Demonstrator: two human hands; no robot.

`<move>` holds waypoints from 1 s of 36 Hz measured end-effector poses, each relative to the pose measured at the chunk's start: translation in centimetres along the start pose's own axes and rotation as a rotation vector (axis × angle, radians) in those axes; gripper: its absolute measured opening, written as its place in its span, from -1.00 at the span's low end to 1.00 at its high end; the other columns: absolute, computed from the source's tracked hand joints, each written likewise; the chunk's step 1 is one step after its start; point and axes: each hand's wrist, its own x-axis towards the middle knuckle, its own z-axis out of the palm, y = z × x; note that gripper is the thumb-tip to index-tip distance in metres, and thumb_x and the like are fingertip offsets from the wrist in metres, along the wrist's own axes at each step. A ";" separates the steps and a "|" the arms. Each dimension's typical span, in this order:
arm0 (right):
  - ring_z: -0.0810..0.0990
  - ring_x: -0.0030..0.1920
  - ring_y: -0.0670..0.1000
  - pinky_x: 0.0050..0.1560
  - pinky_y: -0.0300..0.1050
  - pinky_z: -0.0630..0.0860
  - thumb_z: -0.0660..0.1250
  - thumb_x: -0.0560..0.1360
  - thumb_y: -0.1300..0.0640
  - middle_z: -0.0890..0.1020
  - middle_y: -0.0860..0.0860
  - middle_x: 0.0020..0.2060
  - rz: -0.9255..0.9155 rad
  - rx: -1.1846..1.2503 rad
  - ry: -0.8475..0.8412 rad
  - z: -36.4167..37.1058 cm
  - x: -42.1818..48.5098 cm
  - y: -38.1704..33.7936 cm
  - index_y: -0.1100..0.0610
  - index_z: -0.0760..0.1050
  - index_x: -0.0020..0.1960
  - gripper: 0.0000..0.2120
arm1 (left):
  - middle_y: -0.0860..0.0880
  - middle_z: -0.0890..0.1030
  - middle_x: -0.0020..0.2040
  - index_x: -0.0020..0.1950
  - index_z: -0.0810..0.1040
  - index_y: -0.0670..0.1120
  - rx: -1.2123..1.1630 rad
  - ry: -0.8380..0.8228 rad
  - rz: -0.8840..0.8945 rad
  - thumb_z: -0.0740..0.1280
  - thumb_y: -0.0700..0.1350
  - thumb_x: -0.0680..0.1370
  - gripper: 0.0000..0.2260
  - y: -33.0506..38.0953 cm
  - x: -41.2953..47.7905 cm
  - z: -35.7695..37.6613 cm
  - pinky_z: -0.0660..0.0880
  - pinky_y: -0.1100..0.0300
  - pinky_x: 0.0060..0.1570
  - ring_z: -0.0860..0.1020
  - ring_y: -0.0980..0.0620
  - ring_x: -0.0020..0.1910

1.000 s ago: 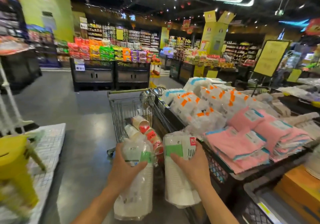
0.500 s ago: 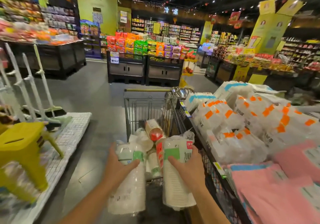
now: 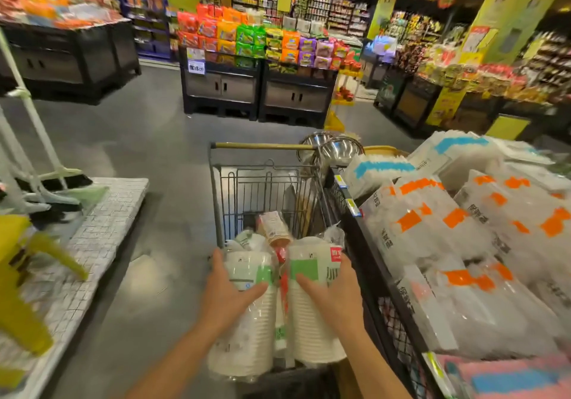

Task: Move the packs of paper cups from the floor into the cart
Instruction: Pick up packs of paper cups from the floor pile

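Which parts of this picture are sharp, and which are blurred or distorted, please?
Head view: the left hand, right hand and their two packs of paper cups are fairly sharp; the yellow stool at the left edge is blurred; the steel bowls beyond the cart catch glare.

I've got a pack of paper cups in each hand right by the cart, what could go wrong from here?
One: left hand grips the left pack and right hand the right pack one-handed; slick wrap might slide out of either grip. Two: the loaded packs in the cart lie tilted, so new ones may roll. Three: the right pack is close to the wire edge of the display bin and might snag.
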 end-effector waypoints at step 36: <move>0.28 0.59 0.19 0.49 0.27 0.36 0.19 0.51 -0.54 0.22 0.10 0.63 0.290 -0.518 -0.483 21.7 22.6 10.5 -0.28 -0.19 0.70 -0.06 | -0.13 0.36 0.53 0.52 -0.16 0.47 0.187 -0.002 -0.837 0.14 0.58 0.38 -0.19 -27.4 19.7 16.9 0.37 -0.20 0.39 0.43 -0.24 0.40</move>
